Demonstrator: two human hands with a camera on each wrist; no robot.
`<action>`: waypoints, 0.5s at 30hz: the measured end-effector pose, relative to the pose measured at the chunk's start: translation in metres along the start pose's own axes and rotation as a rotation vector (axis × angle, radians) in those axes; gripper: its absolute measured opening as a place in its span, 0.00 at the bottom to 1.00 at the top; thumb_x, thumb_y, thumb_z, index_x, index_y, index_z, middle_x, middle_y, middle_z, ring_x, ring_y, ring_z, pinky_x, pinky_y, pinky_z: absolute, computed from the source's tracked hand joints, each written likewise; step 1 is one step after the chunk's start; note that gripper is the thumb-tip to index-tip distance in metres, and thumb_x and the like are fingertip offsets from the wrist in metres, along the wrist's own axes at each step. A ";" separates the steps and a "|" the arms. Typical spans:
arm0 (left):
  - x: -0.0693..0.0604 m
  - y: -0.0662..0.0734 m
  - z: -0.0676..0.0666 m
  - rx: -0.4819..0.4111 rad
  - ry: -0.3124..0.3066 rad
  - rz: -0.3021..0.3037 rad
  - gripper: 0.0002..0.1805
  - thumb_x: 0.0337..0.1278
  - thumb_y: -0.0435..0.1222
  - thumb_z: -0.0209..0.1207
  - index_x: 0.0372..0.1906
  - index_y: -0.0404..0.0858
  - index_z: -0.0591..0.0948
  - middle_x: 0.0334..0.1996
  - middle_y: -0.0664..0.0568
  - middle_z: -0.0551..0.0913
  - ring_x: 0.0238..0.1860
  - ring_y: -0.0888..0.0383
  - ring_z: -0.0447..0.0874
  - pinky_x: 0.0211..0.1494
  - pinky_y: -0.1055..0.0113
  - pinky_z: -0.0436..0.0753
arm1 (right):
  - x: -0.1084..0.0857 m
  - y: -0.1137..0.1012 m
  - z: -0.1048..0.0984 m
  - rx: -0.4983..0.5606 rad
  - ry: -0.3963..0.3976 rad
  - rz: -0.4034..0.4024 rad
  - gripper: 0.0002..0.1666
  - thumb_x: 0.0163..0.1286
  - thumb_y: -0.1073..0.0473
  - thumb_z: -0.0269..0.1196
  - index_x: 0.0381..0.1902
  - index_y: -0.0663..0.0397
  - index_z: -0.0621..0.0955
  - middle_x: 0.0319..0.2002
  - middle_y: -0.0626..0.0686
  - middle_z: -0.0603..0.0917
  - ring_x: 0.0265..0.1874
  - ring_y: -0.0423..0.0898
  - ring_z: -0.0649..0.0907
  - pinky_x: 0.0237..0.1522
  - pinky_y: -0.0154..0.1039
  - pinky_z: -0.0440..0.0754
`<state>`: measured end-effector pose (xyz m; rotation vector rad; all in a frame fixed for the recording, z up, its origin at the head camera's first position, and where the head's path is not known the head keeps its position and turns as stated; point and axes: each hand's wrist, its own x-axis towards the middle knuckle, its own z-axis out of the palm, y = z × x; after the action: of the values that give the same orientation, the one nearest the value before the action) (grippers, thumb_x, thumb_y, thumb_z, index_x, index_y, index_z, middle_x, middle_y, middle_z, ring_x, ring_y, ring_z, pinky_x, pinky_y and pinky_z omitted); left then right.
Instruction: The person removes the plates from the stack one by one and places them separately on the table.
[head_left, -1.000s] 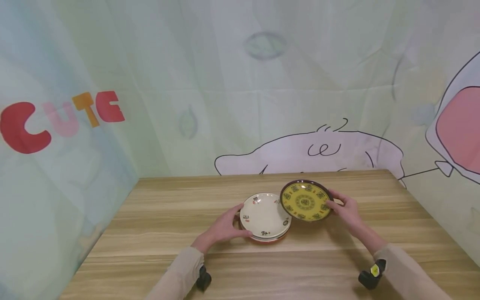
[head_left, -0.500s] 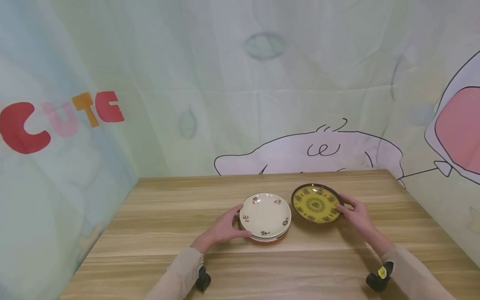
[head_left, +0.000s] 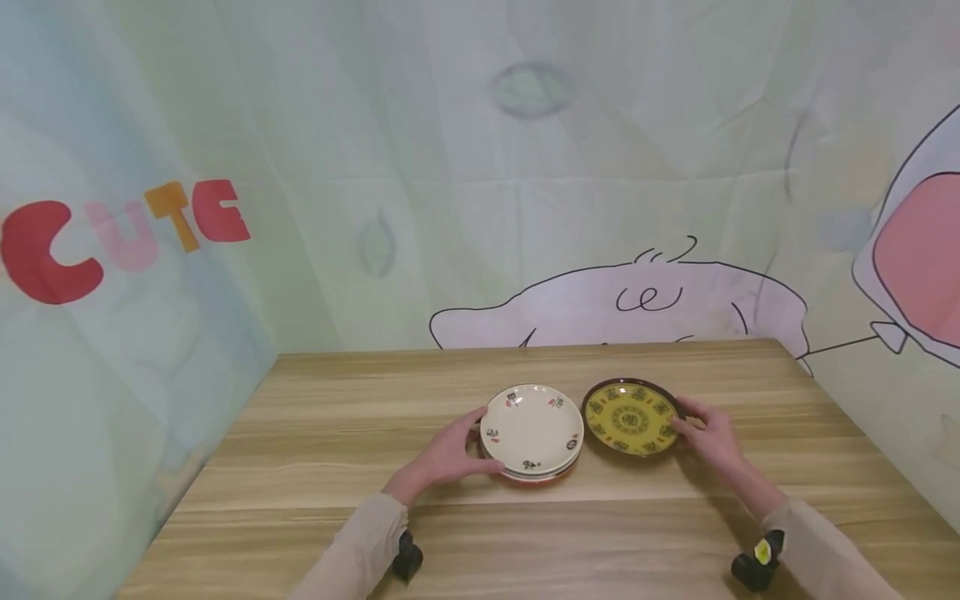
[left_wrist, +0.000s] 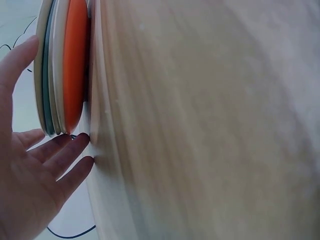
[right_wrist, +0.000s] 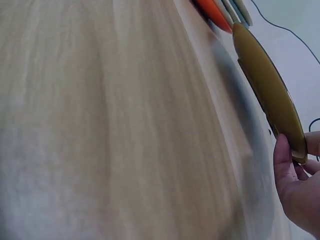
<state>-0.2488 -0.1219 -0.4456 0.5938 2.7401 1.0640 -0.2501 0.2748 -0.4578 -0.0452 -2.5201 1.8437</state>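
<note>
In the head view, a cream plate (head_left: 532,429) with small printed figures tops a stack on the table. My left hand (head_left: 447,450) touches the stack's left rim, thumb and fingers spread along it. Several plates show edge-on in the left wrist view, with an orange plate (left_wrist: 75,65) at the bottom. To the right of the stack, my right hand (head_left: 712,435) pinches the rim of a yellow plate (head_left: 630,419) with a dark brown border. The right wrist view shows its yellow underside (right_wrist: 267,85) held slightly above the tabletop, thumb on one face and fingers on the other.
The wooden table (head_left: 337,433) stretches around the plates to its far edge. Behind it and on the left hangs a printed cloth backdrop (head_left: 390,150). A dark strapped-on device (head_left: 407,557) sits at each wrist.
The yellow plate has moved right, away from over the stack's edge, and has come down closer to the table in my right hand. My left hand stays at the stack.
</note>
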 end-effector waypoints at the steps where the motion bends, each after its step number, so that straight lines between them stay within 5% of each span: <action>1: 0.000 0.000 0.000 0.001 -0.001 0.000 0.54 0.36 0.56 0.67 0.68 0.34 0.56 0.63 0.41 0.65 0.59 0.48 0.67 0.66 0.50 0.60 | 0.000 0.001 0.000 0.000 -0.002 0.008 0.34 0.64 0.67 0.55 0.64 0.72 0.56 0.62 0.73 0.59 0.33 0.26 0.76 0.37 0.28 0.81; 15: 0.001 -0.002 0.001 0.008 -0.001 -0.001 0.54 0.36 0.56 0.67 0.68 0.35 0.56 0.62 0.41 0.66 0.59 0.48 0.68 0.65 0.51 0.61 | -0.002 0.008 0.005 -0.028 -0.003 0.022 0.32 0.64 0.68 0.53 0.63 0.75 0.56 0.60 0.74 0.60 0.32 0.28 0.75 0.34 0.29 0.81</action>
<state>-0.2501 -0.1221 -0.4473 0.5943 2.7447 1.0520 -0.2481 0.2728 -0.4671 -0.0713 -2.5578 1.8184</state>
